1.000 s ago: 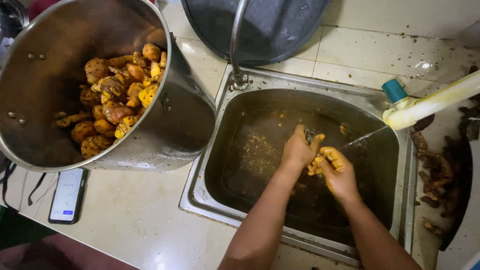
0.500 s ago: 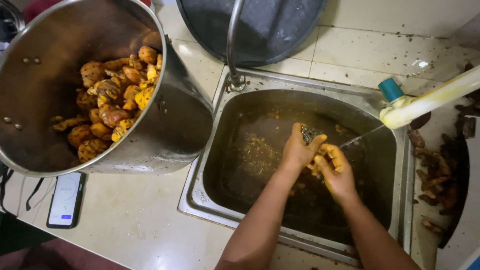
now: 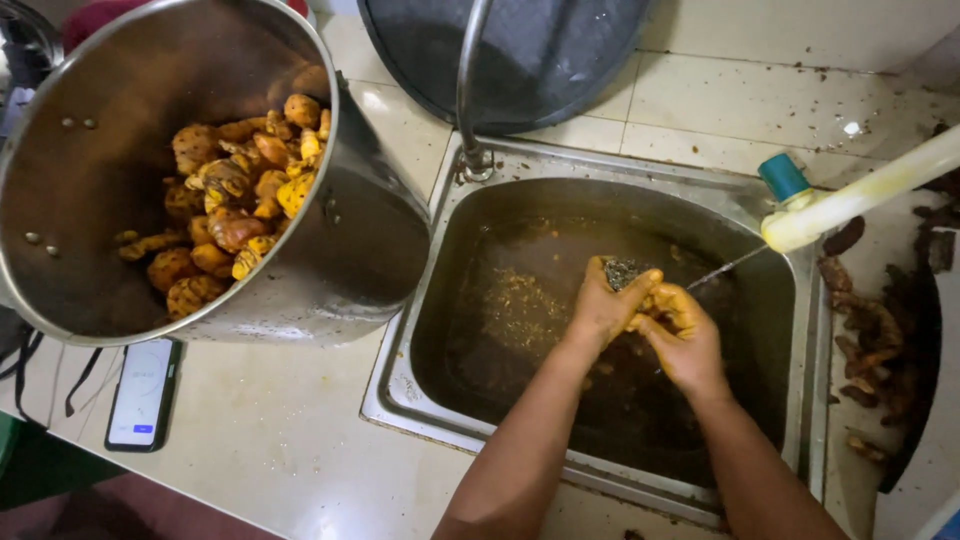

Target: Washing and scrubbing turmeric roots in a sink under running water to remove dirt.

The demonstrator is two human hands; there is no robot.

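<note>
Kitchen: steel sink (image 3: 420, 400), tiled counter (image 3: 250, 450), stockpot (image 3: 120, 80).

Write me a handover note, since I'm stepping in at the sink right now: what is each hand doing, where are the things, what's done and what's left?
Left hand: over the sink, closed on a grey scrubber.
Right hand: beside it, gripping a yellow root piece, both hands stained yellow.
A thin stream of water runs from the hose toward the hands.
Done: a pile of yellow-orange cleaned roots lies in the big steel pot, which sits tilted left of the sink.
Left: dark, unscrubbed roots lie on the right side of the sink.
A phone lies on the counter by the pot.
</note>
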